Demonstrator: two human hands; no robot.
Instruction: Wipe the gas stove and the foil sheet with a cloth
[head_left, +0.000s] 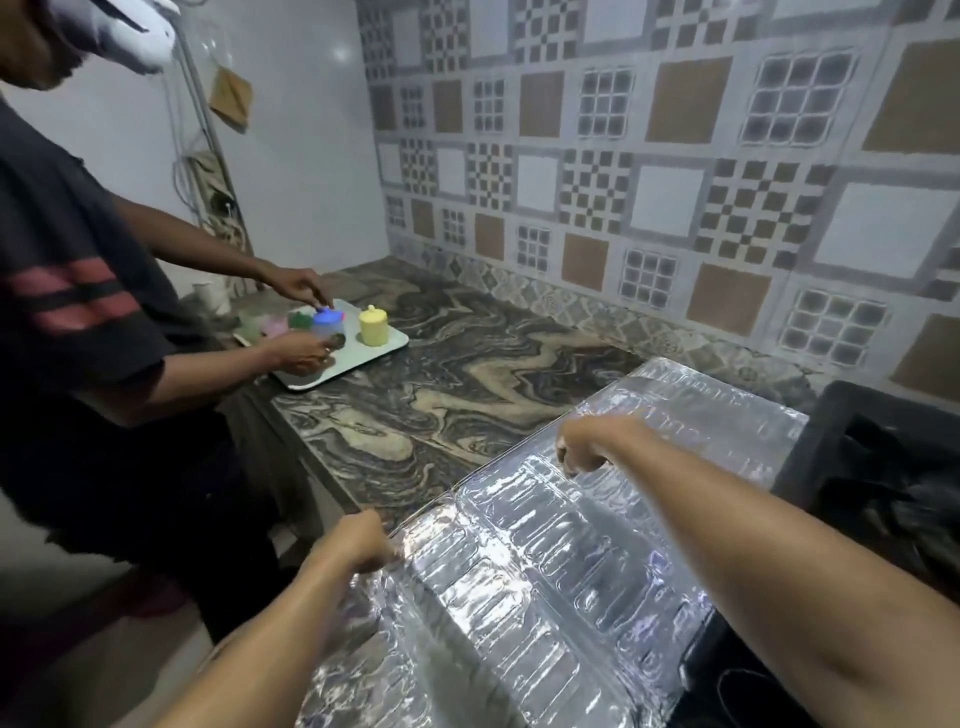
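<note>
Crinkled silver foil sheet (561, 545), light and tear-prone; left hand (363, 540) and right hand (579, 452) pinch its left edge on the counter.

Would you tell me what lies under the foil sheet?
The marbled counter shows beyond the foil sheet and runs under its left edge, which both hands grip. What else the foil covers cannot be seen.

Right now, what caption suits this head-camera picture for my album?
Both hands, left and right, grip the foil sheet on a marble counter.
</note>
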